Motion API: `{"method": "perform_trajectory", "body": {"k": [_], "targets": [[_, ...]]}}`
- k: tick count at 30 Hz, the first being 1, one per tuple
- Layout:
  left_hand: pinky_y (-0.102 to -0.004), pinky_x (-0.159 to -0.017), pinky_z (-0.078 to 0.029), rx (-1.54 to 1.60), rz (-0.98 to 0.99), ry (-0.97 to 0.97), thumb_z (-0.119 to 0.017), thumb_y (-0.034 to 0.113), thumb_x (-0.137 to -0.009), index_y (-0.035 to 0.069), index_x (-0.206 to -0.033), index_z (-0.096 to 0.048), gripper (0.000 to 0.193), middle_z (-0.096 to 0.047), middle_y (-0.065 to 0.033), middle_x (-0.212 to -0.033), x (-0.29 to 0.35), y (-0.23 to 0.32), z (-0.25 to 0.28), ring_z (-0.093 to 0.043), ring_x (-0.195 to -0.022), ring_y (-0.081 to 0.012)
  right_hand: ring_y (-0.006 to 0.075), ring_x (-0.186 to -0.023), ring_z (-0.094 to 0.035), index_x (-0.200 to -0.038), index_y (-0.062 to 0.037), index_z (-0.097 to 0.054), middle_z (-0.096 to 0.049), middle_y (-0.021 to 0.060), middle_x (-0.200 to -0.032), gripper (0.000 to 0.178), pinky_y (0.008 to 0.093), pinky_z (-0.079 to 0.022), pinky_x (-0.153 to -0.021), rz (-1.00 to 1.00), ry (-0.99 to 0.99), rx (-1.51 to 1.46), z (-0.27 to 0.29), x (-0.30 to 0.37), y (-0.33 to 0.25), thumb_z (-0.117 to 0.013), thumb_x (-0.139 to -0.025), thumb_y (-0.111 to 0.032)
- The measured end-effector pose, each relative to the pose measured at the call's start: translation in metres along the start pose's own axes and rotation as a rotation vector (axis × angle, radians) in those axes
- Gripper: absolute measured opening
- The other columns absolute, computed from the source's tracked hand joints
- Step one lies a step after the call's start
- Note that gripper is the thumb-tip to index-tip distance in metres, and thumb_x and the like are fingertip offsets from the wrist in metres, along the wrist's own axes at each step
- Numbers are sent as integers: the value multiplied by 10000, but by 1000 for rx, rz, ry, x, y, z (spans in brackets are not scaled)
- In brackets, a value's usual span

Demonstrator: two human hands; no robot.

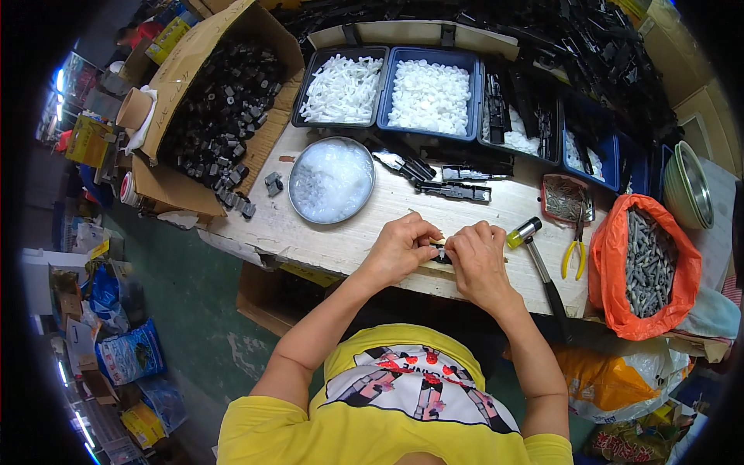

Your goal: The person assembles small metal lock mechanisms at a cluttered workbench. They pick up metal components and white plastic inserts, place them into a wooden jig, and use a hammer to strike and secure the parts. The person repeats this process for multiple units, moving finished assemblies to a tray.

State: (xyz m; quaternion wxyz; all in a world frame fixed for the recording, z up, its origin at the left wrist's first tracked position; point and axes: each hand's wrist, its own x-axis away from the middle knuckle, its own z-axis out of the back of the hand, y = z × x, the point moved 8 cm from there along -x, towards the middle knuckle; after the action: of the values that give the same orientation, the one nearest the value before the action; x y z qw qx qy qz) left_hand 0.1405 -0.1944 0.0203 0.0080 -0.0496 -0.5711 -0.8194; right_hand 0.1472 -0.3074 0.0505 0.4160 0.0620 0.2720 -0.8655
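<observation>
At the front edge of the white workbench, my left hand (398, 246) and my right hand (479, 262) come together with fingers pinched. Between their fingertips is a small black part (442, 254), mostly covered by the fingers, so its exact kind does not show. Just right of my right hand lies a hammer (542, 267) with a yellow-and-silver head and a black handle. Several long black plastic assemblies (457, 191) rest beyond my hands. To their left stands a round metal dish (332, 180) of whitish, translucent material.
Blue bins hold white plastic pieces (431, 94). A cardboard box (182, 74) of dark blocks stands far left. At right are yellow-handled pliers (573, 258), a red tray (549, 203) of small metal pins and an orange bag (612, 306) of grey metal parts.
</observation>
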Motion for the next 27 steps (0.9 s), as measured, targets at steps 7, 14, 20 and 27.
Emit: {"method": "perform_trajectory", "body": {"k": [7,14,20,27], "targets": [[-313,-619,-456,-168,-13,-56,-717,72,-650,9,-819,-631,200,-553,-92,-712,-7,-1,-5,-561,-642,-207,224,-831,-462,-808,-84,-537,-520,41,-806,143,396,-300,-769,41,14,32,6,1,-2,-634,-703,-77],[-309,-598,-455,-397,-35,-119,-742,94,-632,5,-800,-625,223,-571,-115,-718,-14,14,-9,-562,-646,-215,206,-824,-470,-805,-93,-572,-526,22,-806,140,378,-299,-763,-7,53,-32,8,7,5,-647,-689,-75],[-302,-571,-456,-398,-34,-232,-730,92,-641,3,-787,-617,205,-583,-122,-706,-22,13,-11,-566,-617,-202,202,-827,-469,-794,-97,-584,-529,20,-810,99,371,-288,-740,-38,53,-135,7,7,12,-640,-713,-88],[-299,-562,-457,-289,8,-291,-743,121,-630,6,-794,-613,238,-584,-115,-688,-26,3,-10,-563,-601,-198,196,-798,-480,-775,-93,-586,-533,17,-783,102,355,-291,-732,-84,107,-178,15,10,21,-651,-699,-74]]}}
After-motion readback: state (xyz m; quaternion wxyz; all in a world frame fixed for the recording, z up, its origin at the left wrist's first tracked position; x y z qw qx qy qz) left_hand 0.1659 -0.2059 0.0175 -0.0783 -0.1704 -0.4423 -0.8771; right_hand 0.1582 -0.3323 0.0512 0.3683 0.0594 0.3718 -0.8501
